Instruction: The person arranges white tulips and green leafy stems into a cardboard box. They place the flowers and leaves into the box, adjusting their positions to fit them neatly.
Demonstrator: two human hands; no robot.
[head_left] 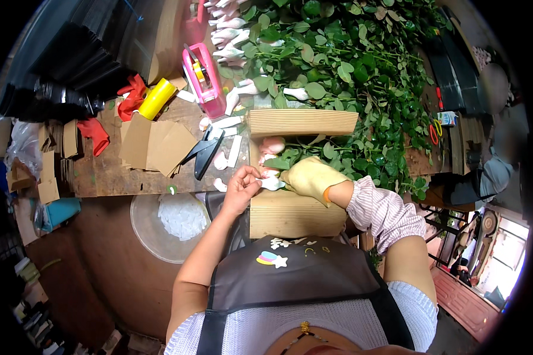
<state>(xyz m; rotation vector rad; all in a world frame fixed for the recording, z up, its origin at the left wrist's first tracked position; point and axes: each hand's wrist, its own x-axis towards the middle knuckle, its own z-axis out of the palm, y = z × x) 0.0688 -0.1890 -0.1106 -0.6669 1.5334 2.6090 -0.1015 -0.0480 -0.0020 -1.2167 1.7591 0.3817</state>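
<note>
My bare left hand (243, 188) pinches the tip of a white net sleeve around a rose bud (271, 183). My right hand (315, 180), in a yellow glove, is closed at the stem end of that same rose; its fingertips are partly hidden. Just beyond lie pale pink roses (272, 145) on a sheet of corrugated cardboard (302, 123), whose near flap (296, 216) folds toward my apron. Left of the roses are a black stapler (209, 155) and loose white sleeves (234, 152).
A big heap of leafy rose stems (349, 65) with white-sleeved heads covers the back right. A pink tape dispenser (204, 80), cardboard pieces (154, 145) and a yellow roll (157, 99) lie to the left. Below the table edge stands a clear tub (145, 228) of white pieces.
</note>
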